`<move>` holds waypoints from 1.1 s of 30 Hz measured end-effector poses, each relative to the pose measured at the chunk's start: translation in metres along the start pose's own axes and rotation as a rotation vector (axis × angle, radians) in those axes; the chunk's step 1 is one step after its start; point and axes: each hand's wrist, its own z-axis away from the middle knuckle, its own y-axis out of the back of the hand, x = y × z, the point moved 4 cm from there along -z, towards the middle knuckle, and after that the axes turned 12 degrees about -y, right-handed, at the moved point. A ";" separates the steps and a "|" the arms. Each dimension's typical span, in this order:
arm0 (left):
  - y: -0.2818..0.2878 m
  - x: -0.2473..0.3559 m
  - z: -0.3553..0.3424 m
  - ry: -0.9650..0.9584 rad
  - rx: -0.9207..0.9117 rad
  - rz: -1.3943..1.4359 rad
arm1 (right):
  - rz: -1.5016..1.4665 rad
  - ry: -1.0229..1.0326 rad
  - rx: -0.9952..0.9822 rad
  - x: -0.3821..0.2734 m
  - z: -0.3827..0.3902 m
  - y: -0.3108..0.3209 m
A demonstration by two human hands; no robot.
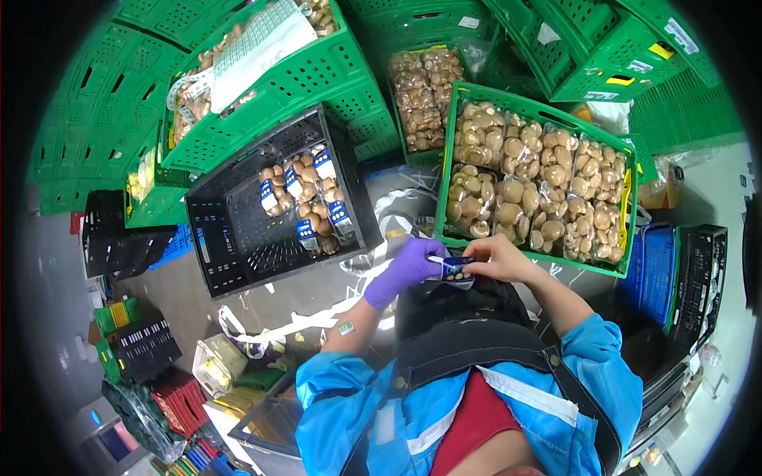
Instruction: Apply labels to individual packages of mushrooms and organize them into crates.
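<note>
In front of my body, at the near edge of the green crate, both hands meet over a small stack of dark blue labels. My left hand, in a purple glove, closes round the stack from the left. My bare right hand pinches the labels' right edge between thumb and fingers. Just beyond my hands, the green crate is filled with clear-wrapped packs of brown mushrooms. To the left, a tilted black crate holds several mushroom packs bearing similar blue labels, grouped at its right side.
Stacked green crates with mushrooms and a paper sheet stand at the far left. Another crate of packed mushrooms is behind. White strapping litters the floor. A blue crate stands at right, a pale bin at lower left.
</note>
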 end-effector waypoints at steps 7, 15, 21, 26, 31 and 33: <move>0.003 -0.050 0.045 0.077 0.341 -0.018 | -0.051 -0.099 0.621 0.010 -0.021 0.126; -0.014 0.004 0.019 0.183 0.477 0.693 | 0.721 0.026 0.876 0.049 -0.108 0.116; 0.006 0.015 -0.005 0.068 0.428 0.617 | 0.606 -0.090 0.701 -0.009 -0.061 0.088; 0.031 0.035 -0.017 -0.006 0.494 0.357 | 0.153 0.102 0.088 -0.017 -0.033 0.014; 0.032 0.067 -0.030 -0.430 0.430 -0.908 | -0.281 -0.078 0.006 -0.017 -0.024 0.031; 0.017 0.065 -0.044 -0.382 0.435 -0.491 | -0.300 -0.036 0.031 -0.013 -0.024 0.037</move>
